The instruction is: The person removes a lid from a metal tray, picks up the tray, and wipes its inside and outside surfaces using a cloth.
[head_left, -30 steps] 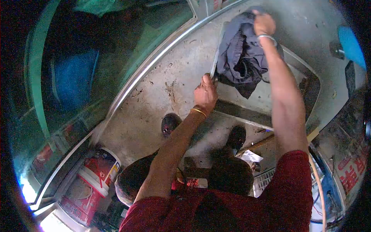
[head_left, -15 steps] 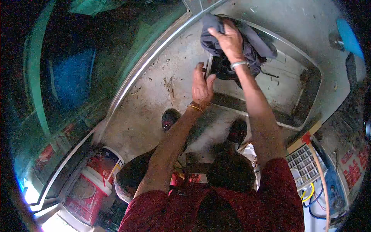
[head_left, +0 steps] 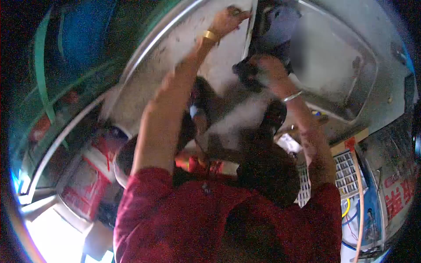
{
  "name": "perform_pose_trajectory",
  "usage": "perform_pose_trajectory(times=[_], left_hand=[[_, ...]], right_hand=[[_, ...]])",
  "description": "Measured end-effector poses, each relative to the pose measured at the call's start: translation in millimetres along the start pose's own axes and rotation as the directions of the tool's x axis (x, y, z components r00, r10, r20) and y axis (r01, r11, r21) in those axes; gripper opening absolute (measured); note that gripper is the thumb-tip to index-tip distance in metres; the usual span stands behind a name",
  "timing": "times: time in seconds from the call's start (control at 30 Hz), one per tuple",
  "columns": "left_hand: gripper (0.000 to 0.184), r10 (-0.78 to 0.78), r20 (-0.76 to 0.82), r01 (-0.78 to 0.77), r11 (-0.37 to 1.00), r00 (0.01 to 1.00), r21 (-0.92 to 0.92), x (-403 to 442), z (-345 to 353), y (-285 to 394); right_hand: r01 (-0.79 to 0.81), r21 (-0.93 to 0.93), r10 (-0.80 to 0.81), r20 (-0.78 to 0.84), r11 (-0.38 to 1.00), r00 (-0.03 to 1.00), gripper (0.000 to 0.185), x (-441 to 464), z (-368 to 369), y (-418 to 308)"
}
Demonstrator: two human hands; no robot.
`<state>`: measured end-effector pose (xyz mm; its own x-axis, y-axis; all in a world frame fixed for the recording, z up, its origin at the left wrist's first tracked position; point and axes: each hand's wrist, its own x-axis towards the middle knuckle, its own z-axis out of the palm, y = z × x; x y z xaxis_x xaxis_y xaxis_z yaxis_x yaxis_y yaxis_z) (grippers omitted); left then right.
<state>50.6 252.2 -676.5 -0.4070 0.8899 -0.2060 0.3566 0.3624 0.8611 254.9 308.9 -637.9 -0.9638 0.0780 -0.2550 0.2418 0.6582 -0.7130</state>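
Observation:
A dark grey cloth (head_left: 280,27) lies bunched over the left end of a metal-rimmed tray (head_left: 372,61). My right hand (head_left: 272,73), smeared by motion, is closed on a dark fold of cloth at the tray's near left corner. My left hand (head_left: 224,23) is at the tray's left rim with its fingers curled and its thumb pointing to the rim. A dark patch shows between those fingers, but I cannot make out what it is.
Below the tray is a stained pale floor (head_left: 175,70), with my shoe (head_left: 274,115) on it. A red and white bucket (head_left: 85,184) stands at lower left. At lower right are a white grid organizer (head_left: 346,175), a wooden stick (head_left: 357,197) and coloured cables (head_left: 346,207).
My right hand has moved down and toward me, drawing dark cloth to the tray's near corner. The left hand has gone up along the tray's left rim and its fingers have curled.

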Motion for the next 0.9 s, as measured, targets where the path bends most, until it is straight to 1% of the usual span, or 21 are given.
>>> perform_pose_trajectory(times=[0.03,0.1,0.17,0.2,0.23,0.27,0.3,0.33,0.4,0.43,0.47,0.5,0.57,0.6,0.63,0.67,0.7,0.77,0.8,0.87,0.9], left_hand=[[0.03,-0.315,0.157,0.31,0.949,0.936,0.051,1.2,-12.1,42.6],[0.028,-0.424,0.233,0.396,0.905,0.875,0.157,9.3,-9.8,71.7],[0.028,-0.402,0.276,0.349,0.91,0.873,0.223,25.1,2.6,45.1],[0.03,-0.255,0.353,0.035,0.85,0.9,0.526,32.9,8.7,36.2],[0.03,-0.253,0.36,0.028,0.849,0.898,0.527,36.4,18.4,27.0],[0.029,-0.16,0.438,-0.304,0.513,0.885,0.803,36.3,26.1,20.9],[0.029,-0.117,0.535,-0.536,0.024,0.837,0.844,34.2,32.0,16.6],[0.029,-0.124,0.53,-0.531,0.028,0.839,0.847,31.1,38.9,10.9],[0.027,0.004,0.292,-0.282,0.267,0.957,0.922,34.2,48.7,-10.6],[0.027,0.005,0.287,-0.279,0.262,0.958,0.924,36.8,46.8,-12.3],[0.025,-0.064,0.04,0.009,0.63,0.997,0.776,33.3,46.8,-0.3],[0.025,-0.232,-0.161,0.279,0.859,0.959,0.429,28.7,49.5,6.9],[0.027,-0.209,-0.115,0.239,0.825,0.971,0.512,33.9,56.2,-8.3],[0.026,0.086,-0.077,0.015,0.563,0.993,0.826,29.8,59.8,-20.3],[0.025,0.331,0.08,-0.136,0.15,0.94,0.979,27.6,64.9,-30.8],[0.025,0.211,0.033,-0.095,0.292,0.977,0.952,32.6,67.5,-33.7],[0.025,0.211,0.027,-0.089,0.288,0.977,0.953,32.5,60.5,-25.7],[0.023,-0.061,-0.238,0.161,0.891,0.969,0.426,28.5,52.5,-11.5],[0.023,-0.059,-0.233,0.157,0.891,0.971,0.426,25.4,47.7,-6.3],[0.027,-0.031,-0.281,0.167,0.864,0.959,0.474,19.8,53.7,-13.7],[0.031,-0.025,-0.301,0.179,0.85,0.953,0.495,16.9,59.6,-20.4]], right_hand=[[0.008,0.014,-0.008,0.02,1.0,1.0,0.038,-7.1,-5.3,-6.4],[-0.186,0.278,0.273,-0.321,0.942,0.907,0.038,-15.6,-16.1,-11.3],[-0.124,0.315,0.242,-0.37,0.941,0.897,0.036,-15.0,-12.4,-18.5],[-0.063,0.35,0.222,-0.436,0.935,0.872,0.034,-12.1,-9.2,-21.9],[-0.067,0.353,0.229,-0.44,0.933,0.868,0.034,-5.3,-1.8,-26.7],[-0.093,0.144,0.141,-0.377,0.985,0.915,0.032,5.1,10.9,-32.1],[-0.085,-0.075,0.06,-0.287,0.993,0.956,0.031,12.8,23.1,-33.7],[-0.043,-0.117,0.014,-0.237,0.992,0.971,0.029,14.3,37.5,-30.2],[-0.067,-0.117,0.038,-0.233,0.991,0.972,0.031,-2.1,43.0,-29.2],[-0.093,-0.117,0.064,-0.232,0.989,0.971,0.034,-10.8,45.7,-24.9],[-0.062,-0.162,0.006,-0.324,0.985,0.946,0.032,-27.8,54.3,-13.1],[-0.07,-0.162,0.015,-0.316,0.984,0.949,0.032,-49.1,59.5,-5.7],[-0.029,-0.323,-0.06,-0.262,0.946,0.963,0.034,-90.1,57.0,4.1],[-0.028,-0.329,-0.06,-0.253,0.944,0.966,0.034,-103.0,50.2,4.4],[-0.061,-0.358,-0.015,-0.207,0.932,0.978,0.035,-114.6,43.0,3.1],[-0.088,-0.389,0.022,-0.17,0.917,0.985,0.036,-120.3,37.5,6.3],[-0.081,-0.39,0.014,-0.17,0.917,0.985,0.036,-128.2,33.6,17.9],[-0.353,-0.335,0.324,-0.143,0.873,0.935,0.041,-149.2,27.1,34.2],[-0.358,-0.333,0.328,-0.145,0.872,0.933,0.041,-151.0,24.3,36.2],[-0.73,-0.083,0.692,-0.263,0.678,0.673,0.046,-152.7,3.9,38.0],[-0.731,-0.006,0.713,-0.217,0.682,0.667,0.047,-151.9,7.7,35.0]])
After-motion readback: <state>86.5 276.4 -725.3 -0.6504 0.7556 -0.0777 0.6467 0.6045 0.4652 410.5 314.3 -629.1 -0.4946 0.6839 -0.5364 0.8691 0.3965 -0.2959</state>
